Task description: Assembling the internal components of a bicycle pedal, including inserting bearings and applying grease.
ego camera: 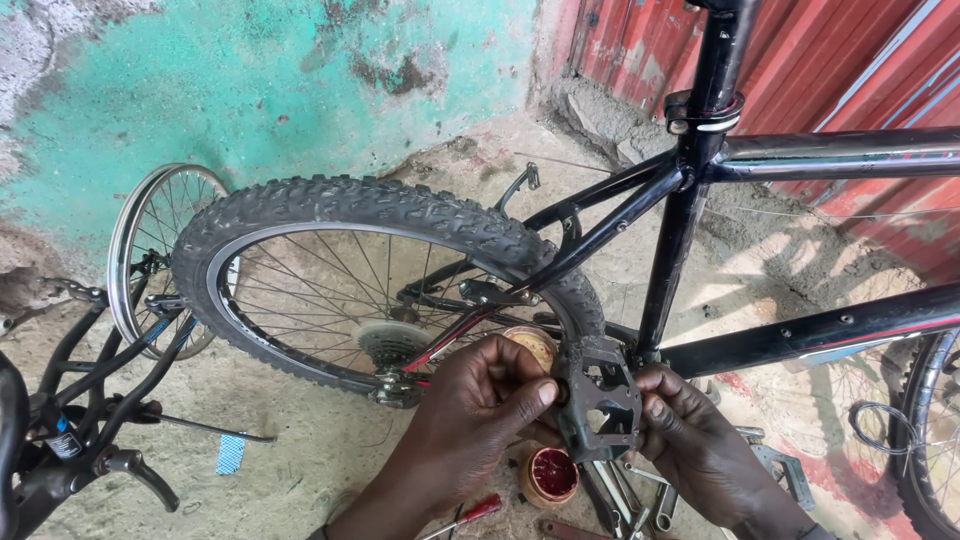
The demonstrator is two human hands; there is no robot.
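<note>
A: Far left first?
B: Black bike frame part with a handlebar end, low at the left edge. Behind it a bare silver rim with spokes leans on the green wall. Blue scrap on the dirt.

A: Middle?
B: Knobby rear wheel of a black bicycle frame, gear cassette at the hub. Bike stands upright, seat tube running up out of frame.

A: Hands?
B: Left hand curled, thumb pressed on the inner side of a grey platform pedal, fingers closed around something at the axle end, can't tell what. Right hand gripping the pedal's outer edge, fingers wrapped behind it. Pedal sits between both hands, just below the bottom bracket area, in front of the tyre.

A: Under the hands?
B: Small open tin with red grease, red-handled screwdriver, wrenches lying on the ground, a second pedal to the right.

A: Far right?
B: Front wheel edge, coiled cable, red corrugated sheet behind.
</note>
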